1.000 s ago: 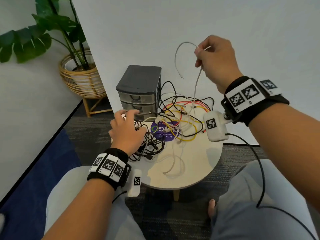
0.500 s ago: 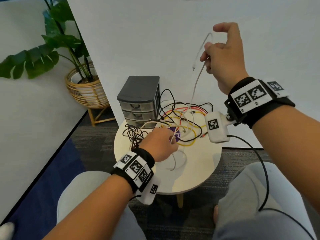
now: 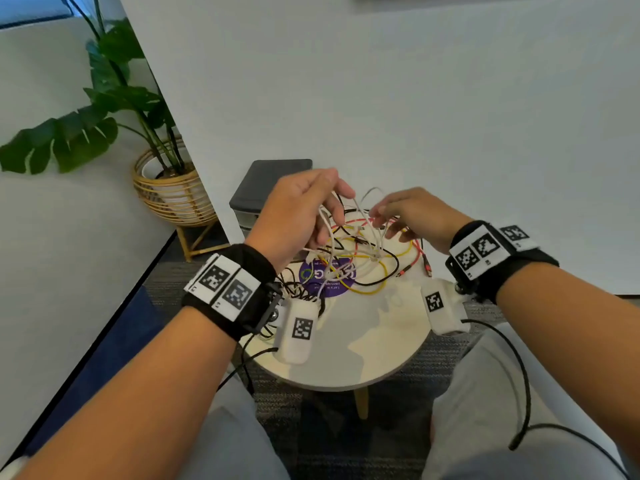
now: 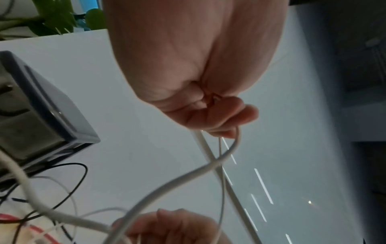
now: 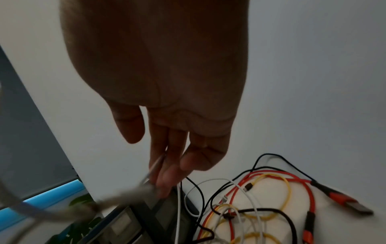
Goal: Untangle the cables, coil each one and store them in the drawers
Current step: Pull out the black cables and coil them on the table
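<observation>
Both hands hover over a tangle of cables on the small round table (image 3: 363, 344). My left hand (image 3: 334, 211) is raised, its fingers curled round loops of a white cable (image 3: 360, 211); the left wrist view shows the cable (image 4: 188, 178) running out from under the curled fingers (image 4: 221, 122). My right hand (image 3: 379, 216) pinches the same white cable close by, and a strand (image 5: 155, 166) lies between its fingers. Yellow (image 3: 370, 291), red (image 5: 271, 175) and black (image 3: 394, 263) cables lie looped beneath. The grey drawer unit (image 3: 273, 178) stands behind my left hand, drawers hidden.
A purple round sticker (image 3: 325, 277) lies under the cables. A potted plant in a wicker basket (image 3: 169, 192) stands on the floor at the left. A white wall rises just behind the table. My knees flank the table's near edge, where the top is bare.
My right hand came down from high above the table to just over the tangle. My left hand left the black cables at the left and rose with white loops, meeting the right hand.
</observation>
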Demonstrator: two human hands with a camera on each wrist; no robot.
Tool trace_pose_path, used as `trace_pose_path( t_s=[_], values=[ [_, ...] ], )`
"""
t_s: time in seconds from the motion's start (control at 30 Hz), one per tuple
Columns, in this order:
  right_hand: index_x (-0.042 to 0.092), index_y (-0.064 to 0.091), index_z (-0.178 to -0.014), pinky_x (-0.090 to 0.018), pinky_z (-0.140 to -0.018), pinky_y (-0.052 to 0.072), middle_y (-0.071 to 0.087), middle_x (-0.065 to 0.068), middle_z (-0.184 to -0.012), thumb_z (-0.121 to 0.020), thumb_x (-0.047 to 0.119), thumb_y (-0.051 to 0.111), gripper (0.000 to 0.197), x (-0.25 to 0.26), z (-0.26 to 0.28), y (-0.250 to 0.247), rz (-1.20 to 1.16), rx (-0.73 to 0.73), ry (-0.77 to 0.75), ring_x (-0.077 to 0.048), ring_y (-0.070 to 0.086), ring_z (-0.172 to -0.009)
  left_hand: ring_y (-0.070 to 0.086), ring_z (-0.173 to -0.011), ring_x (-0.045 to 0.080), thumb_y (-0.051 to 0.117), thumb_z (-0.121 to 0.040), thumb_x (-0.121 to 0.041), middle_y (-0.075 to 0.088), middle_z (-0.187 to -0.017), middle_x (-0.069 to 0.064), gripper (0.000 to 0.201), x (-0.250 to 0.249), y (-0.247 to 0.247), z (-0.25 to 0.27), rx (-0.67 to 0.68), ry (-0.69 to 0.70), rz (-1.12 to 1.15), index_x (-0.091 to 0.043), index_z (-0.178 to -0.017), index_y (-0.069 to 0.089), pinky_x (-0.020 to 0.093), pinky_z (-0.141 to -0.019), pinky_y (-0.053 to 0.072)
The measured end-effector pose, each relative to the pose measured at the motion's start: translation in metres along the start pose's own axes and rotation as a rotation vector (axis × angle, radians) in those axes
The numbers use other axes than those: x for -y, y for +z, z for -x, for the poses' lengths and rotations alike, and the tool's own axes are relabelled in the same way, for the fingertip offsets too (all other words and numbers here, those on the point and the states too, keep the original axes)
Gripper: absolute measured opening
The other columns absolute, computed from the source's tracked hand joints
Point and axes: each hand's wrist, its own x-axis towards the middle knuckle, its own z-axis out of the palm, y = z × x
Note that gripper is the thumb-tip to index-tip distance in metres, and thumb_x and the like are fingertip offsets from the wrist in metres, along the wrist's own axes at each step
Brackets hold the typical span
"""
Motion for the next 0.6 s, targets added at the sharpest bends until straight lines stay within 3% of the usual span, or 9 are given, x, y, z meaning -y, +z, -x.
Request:
trace_pose_path(
  t_s=[0.2,0.27,0.47,0.53,0.6],
  values=[
    [0.008,0.078,-0.105,-0.023,-0.058,0.042,0.078,-0.007,-0.1,-0.094,0.028,0.055,0.032,-0.008,0.007,0.006,-0.033,0.215,0.137,-0.014,0.059,-0.074,0.05,-0.039,0.013,0.037,-0.112,-0.029,0.061,-0.07,0.009,0.038,-0.024,-0.001,-0.004,-0.092,0.1,0.257,-0.003,-0.11,0.065,0.021,-0.038,0.037],
    [0.009,0.077,-0.103,-0.023,-0.057,0.042,0.077,-0.005,-0.097,-0.1,0.034,0.049,0.038,-0.008,0.007,0.006,-0.018,0.203,0.149,-0.015,0.059,-0.073,0.058,-0.046,0.014,0.036,-0.112,-0.028,0.062,-0.071,0.009,0.036,-0.031,-0.002,-0.003,-0.104,0.129,0.312,-0.003,-0.113,0.063,0.021,-0.043,0.044],
    [0.017,0.076,-0.078,-0.035,-0.075,0.04,0.072,-0.005,-0.112,-0.108,0.053,0.026,0.068,0.004,0.017,-0.002,0.157,0.044,0.046,-0.017,0.054,-0.087,0.074,-0.074,0.022,0.035,-0.112,-0.025,0.071,-0.082,0.01,0.033,-0.044,-0.008,0.0,-0.107,0.155,0.441,-0.006,-0.111,0.062,0.023,-0.066,0.058],
    [0.015,0.075,-0.076,-0.037,-0.088,0.042,0.069,-0.005,-0.118,-0.108,0.053,0.019,0.075,0.008,0.019,-0.002,0.22,-0.019,-0.026,-0.012,0.056,-0.091,0.075,-0.08,0.024,0.035,-0.112,-0.025,0.072,-0.085,0.011,0.033,-0.047,-0.008,0.0,-0.098,0.159,0.479,-0.005,-0.112,0.061,0.024,-0.069,0.058],
    [0.02,0.076,-0.074,-0.047,-0.11,0.034,0.062,-0.004,-0.132,-0.106,0.06,0.015,0.08,0.011,0.02,0.0,0.258,-0.094,-0.128,-0.016,0.054,-0.114,0.075,-0.085,0.027,0.034,-0.112,-0.024,0.073,-0.088,0.012,0.033,-0.05,-0.008,-0.001,-0.091,0.166,0.495,-0.006,-0.113,0.061,0.025,-0.072,0.059]
  ],
)
